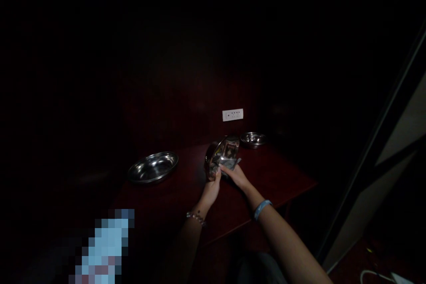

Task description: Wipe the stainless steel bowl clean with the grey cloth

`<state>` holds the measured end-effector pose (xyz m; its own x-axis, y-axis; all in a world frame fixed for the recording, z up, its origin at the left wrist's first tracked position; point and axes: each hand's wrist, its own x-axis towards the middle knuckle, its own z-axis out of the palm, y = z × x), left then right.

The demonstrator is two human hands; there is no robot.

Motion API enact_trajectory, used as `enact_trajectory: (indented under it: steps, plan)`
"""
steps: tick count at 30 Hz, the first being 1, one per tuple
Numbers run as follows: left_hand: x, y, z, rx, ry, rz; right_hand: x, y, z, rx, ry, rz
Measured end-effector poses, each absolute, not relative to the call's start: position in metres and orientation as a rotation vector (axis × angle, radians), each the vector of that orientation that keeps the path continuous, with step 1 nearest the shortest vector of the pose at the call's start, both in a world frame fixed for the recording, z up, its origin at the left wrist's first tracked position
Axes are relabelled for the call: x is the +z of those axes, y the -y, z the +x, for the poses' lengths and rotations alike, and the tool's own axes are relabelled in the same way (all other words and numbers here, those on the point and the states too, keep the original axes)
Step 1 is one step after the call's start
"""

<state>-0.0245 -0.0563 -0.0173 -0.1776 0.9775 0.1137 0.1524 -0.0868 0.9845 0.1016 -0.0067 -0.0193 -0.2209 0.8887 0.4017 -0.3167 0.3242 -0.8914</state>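
Dim view of a dark red table (273,186) set in a corner. At far left, well apart from both hands and to the left of the fingers, lies an oval steel dish (153,167), hollow side up, resting flat on the table top. A pixelated light-blue patch sits below it, at the lower left edge of the view; what it covers cannot be told.

Centre: the left hand (213,188), a beaded bracelet (196,218) at its wrist, reaches up to a round steel bowl (222,156). The bowl is tilted on edge, its shiny hollow turned toward the camera, its lower rim close to the table. The fingers of the left hand curl around the lower left rim of the bowl and grasp it.

Just right of it, the right hand (234,173), with a blue wristband (262,208) on the forearm, meets the bowl at its lower right edge. Its fingers lie against the rim and what appears to be a crumpled, glinting wrap or cloth (229,159) in the bowl; whether they pinch this or only press on it cannot be told in the low light.

Beyond the fingertips, up and to the right, a smaller steel dish (253,139) stands on the table near the wall. Above the bowl, on the dark wall, is a white socket plate (232,114). At far right runs a pale door frame (392,151).
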Motion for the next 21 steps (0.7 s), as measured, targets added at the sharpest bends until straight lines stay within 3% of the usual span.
enact_trajectory:
  steps: [10,21]
  plan:
    - [-0.008,0.056,-0.035,1.640,-1.305,1.607,-0.019,-0.003,0.117,0.743,1.152,-0.935]
    - [0.004,0.066,-0.038,1.614,-1.523,1.684,-0.007,0.014,0.121,0.441,1.097,-1.243]
